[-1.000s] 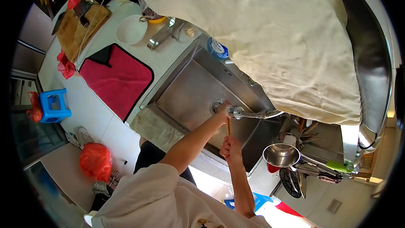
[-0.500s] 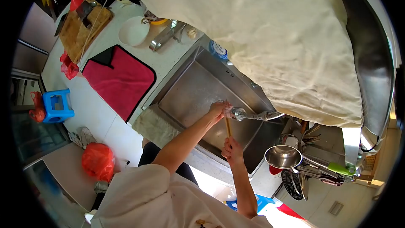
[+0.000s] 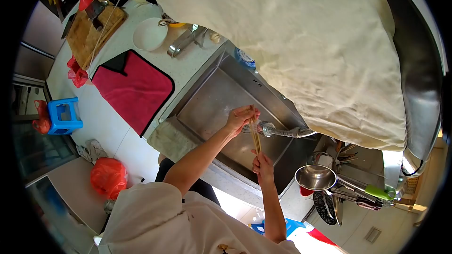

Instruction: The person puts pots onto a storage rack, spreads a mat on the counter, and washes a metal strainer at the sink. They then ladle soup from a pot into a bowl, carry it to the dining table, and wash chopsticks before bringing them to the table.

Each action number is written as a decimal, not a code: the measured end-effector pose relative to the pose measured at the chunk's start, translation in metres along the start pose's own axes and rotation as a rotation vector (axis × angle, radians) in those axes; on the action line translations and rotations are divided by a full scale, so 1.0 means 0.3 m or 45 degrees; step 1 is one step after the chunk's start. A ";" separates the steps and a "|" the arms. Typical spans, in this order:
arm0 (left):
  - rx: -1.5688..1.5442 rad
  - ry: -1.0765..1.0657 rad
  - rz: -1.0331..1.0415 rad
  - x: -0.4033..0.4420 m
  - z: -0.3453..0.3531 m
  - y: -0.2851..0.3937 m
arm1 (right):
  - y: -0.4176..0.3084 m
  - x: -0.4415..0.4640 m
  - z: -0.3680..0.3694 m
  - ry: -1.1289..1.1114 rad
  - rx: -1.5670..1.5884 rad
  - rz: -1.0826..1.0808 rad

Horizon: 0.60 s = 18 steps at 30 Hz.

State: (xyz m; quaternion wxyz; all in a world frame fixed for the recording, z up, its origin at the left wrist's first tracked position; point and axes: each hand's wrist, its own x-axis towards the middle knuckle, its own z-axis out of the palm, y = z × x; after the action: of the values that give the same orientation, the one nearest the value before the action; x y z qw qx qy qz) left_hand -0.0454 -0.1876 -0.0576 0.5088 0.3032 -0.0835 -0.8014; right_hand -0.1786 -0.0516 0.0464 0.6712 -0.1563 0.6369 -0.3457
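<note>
A thin bundle of wooden chopsticks (image 3: 255, 136) spans the space between my two hands, above the stainless steel sink (image 3: 195, 106). My left hand (image 3: 241, 116) is closed on the upper end, fingers pinched round it. Lower down, my right hand (image 3: 262, 165) grips the other end in a closed fist. The spout of the metal faucet (image 3: 267, 129) points at the sticks from the right, very close to my left fingers. Whether water is flowing is hard to make out in this view.
A folded cloth (image 3: 172, 138) drapes over the sink's front edge. Left of the sink lie a red mat (image 3: 136, 89), a white bowl (image 3: 149, 34) and a cutting board (image 3: 94, 33). A steel pot (image 3: 315, 177) and utensils stand right. A large beige cloth (image 3: 301, 51) hangs across the top.
My left hand has shifted slightly up and left, out of the spot before the spout. The chopsticks show more of their length between my hands, which both still hold them.
</note>
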 end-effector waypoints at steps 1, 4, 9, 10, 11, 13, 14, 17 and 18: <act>0.041 0.003 0.014 0.005 -0.001 0.000 | 0.002 0.001 -0.005 0.005 -0.028 -0.010; 0.099 0.047 0.034 0.017 -0.007 -0.016 | 0.009 -0.004 -0.016 -0.014 -0.064 -0.001; -0.013 0.108 -0.164 -0.015 0.042 -0.081 | -0.027 0.050 0.043 -0.115 0.247 0.156; -0.100 0.170 -0.194 -0.012 0.032 -0.099 | -0.044 0.092 0.046 -0.214 0.304 0.237; -0.187 0.231 -0.223 -0.003 0.023 -0.114 | -0.059 0.154 0.038 -0.315 0.362 0.315; -0.237 0.230 -0.301 0.008 0.016 -0.130 | -0.093 0.290 0.020 -0.486 0.713 0.498; -0.197 0.170 -0.350 0.006 0.009 -0.125 | -0.108 0.363 0.017 -0.554 1.012 0.602; -0.414 0.046 -0.421 0.053 -0.055 -0.101 | -0.089 0.549 0.031 -0.760 1.412 0.811; -0.549 0.013 -0.437 0.067 -0.059 -0.084 | -0.098 0.555 0.056 -0.821 1.460 0.866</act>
State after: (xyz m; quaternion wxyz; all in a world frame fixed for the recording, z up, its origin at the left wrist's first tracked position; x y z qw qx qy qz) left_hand -0.0606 -0.1900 -0.0909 0.4188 0.2017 0.1443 -0.8735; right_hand -0.1785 -0.1867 -0.0565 0.8712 0.3310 0.1407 -0.3342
